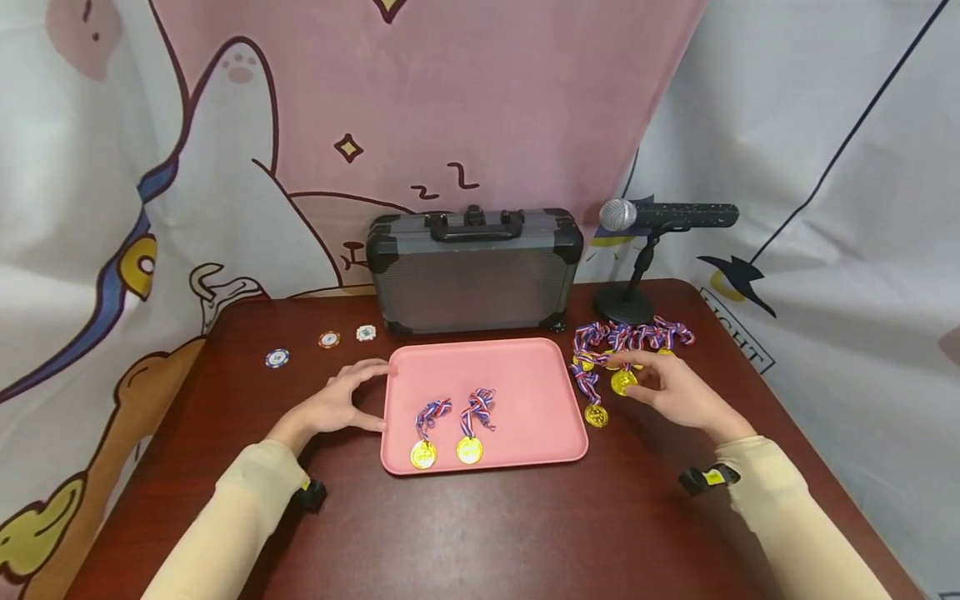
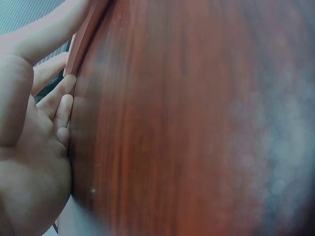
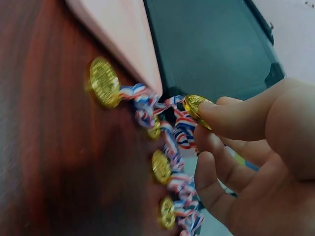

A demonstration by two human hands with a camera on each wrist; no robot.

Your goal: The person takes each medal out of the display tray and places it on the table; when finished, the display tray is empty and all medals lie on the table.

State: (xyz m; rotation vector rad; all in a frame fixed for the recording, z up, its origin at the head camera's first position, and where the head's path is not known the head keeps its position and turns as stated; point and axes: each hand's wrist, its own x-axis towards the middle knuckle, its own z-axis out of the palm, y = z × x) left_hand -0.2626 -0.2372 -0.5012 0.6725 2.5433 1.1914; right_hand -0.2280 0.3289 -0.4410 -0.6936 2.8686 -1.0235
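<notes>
My right hand (image 1: 678, 393) pinches a gold medal (image 1: 623, 382) between thumb and fingers. In the right wrist view, this medal (image 3: 193, 105) is tilted, with a striped red, white and blue ribbon (image 3: 185, 132) below it. Close by, another gold medal (image 1: 596, 416) lies beside the right edge of the pink tray (image 1: 525, 383), among several more with bunched ribbons. At the tray's left edge my left hand (image 1: 337, 402) has its fingers and thumb spread, touching the rim. Two medals lie on the tray, a left one (image 1: 423, 454) and a right one (image 1: 469, 450), ribbons bunched behind them.
Behind the tray a grey hard case (image 1: 476, 279) stands upright. A microphone (image 1: 667, 215) on a black stand (image 1: 624, 304) is at the back right. Three poker chips, blue (image 1: 277, 358), orange (image 1: 328, 340) and white-green (image 1: 366, 333), lie at the back left of the brown table (image 1: 480, 533).
</notes>
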